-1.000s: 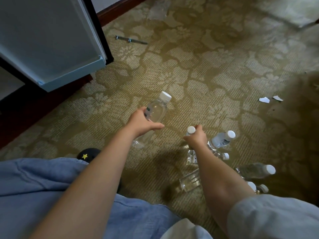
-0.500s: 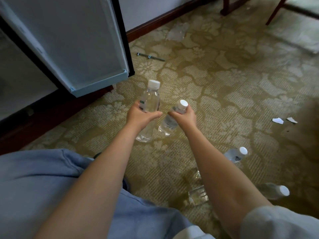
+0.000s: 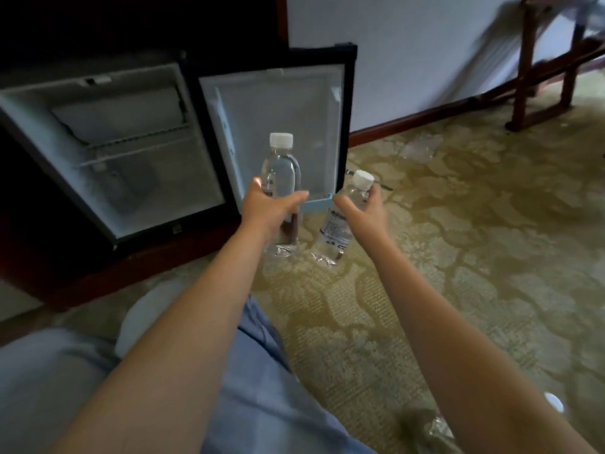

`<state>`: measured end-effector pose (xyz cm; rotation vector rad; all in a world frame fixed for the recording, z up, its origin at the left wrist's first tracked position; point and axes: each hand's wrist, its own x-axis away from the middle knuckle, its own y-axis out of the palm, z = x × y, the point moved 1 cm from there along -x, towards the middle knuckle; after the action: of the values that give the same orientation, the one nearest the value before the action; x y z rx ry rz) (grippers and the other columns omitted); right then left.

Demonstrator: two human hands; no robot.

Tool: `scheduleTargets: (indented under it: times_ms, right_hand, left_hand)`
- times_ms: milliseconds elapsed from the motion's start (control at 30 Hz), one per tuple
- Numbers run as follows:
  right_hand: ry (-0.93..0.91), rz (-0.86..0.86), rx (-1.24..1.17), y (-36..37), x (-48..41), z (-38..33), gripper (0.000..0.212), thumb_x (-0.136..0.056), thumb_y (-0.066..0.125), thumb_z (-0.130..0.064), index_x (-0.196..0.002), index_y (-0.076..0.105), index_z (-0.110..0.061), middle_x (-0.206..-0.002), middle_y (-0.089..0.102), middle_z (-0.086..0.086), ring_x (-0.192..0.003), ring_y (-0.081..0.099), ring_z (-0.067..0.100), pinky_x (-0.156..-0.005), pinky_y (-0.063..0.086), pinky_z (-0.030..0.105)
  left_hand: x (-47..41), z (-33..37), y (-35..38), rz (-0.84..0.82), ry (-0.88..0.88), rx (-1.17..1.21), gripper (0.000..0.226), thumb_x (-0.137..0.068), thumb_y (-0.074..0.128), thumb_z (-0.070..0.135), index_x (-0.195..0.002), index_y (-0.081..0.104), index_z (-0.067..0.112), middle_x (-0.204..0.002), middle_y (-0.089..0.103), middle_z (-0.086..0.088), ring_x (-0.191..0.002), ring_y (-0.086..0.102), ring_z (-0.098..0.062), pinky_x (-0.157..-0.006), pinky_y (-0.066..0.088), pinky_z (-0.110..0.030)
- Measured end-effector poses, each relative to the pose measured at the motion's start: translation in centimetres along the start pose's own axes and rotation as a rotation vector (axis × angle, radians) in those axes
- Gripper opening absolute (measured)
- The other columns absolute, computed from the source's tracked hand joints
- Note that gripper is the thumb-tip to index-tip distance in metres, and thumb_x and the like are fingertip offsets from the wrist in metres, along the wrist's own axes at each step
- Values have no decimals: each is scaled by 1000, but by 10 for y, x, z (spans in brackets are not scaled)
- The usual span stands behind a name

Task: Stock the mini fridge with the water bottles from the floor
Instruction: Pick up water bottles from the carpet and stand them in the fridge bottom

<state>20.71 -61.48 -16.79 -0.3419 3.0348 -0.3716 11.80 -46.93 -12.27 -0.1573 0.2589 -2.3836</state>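
Observation:
My left hand [image 3: 266,209] grips a clear water bottle [image 3: 281,168] with a white cap, held upright in front of the open fridge door [image 3: 278,103]. My right hand [image 3: 363,213] holds a second, labelled water bottle [image 3: 337,231], tilted with its cap up to the right. Both bottles are off the floor. The mini fridge [image 3: 131,178] stands open at the left, its pale interior showing a wire shelf and no bottles. Another bottle's white cap [image 3: 554,401] shows on the carpet at the lower right, behind my right forearm.
Patterned green carpet [image 3: 458,257] covers the floor. A dark wooden cabinet [image 3: 49,250] surrounds the fridge. A wooden chair or stand's legs [image 3: 527,103] rise at the top right against a white wall with a red-brown skirting board. My blue-clad knees fill the lower left.
Both hands have lifted their bottles up from the floor and toward the fridge. My view has risen, so the open fridge interior is now visible and the floor bottles have dropped out of sight.

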Motion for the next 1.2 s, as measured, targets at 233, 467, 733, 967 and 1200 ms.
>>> scheduleTargets:
  times_ms: [233,467,733,967,1200]
  right_hand:
    - [-138,-164,88,78,1,-62,46,-83,64,-42,-120,43,-22,-102,55,-6,-90,56,15,-72,43,32]
    - [-179,-339,99,162,5,-100,51,-84,64,-43,-125,44,-20,-114,55,-3,-99,56,19,-75,44,33]
    - [-262,-440,130,252,8,-118,56,-83,65,-47,-129,44,-21,-118,54,-7,-98,48,12,-78,40,31]
    - [-330,-499,251,309,-14,-125,51,-81,65,-52,-124,53,-27,-98,54,-12,-88,49,8,-73,38,25]
    - [-319,-465,276,369,-51,-118,51,-79,66,-51,-120,53,-24,-89,58,-11,-80,58,10,-70,47,29]
  left_hand:
    - [-29,16,-96,181,14,21,55,-66,83,28,-110,51,16,-108,61,-1,-100,61,-19,-81,50,-33]
    - [-45,-8,-182,312,-31,-25,60,-60,85,33,-108,50,21,-111,61,-1,-102,61,-20,-93,52,-42]
    - [-61,-57,-246,417,-132,-46,89,-60,83,40,-135,42,16,-132,52,-6,-115,55,-23,-80,47,-31]
    - [-99,-92,-272,450,-185,-45,81,-62,83,36,-132,45,17,-125,55,-3,-108,57,-21,-77,47,-29]
    - [-156,-121,-283,452,-251,-18,95,-50,82,44,-133,43,21,-128,54,-4,-107,61,-25,-89,53,-39]
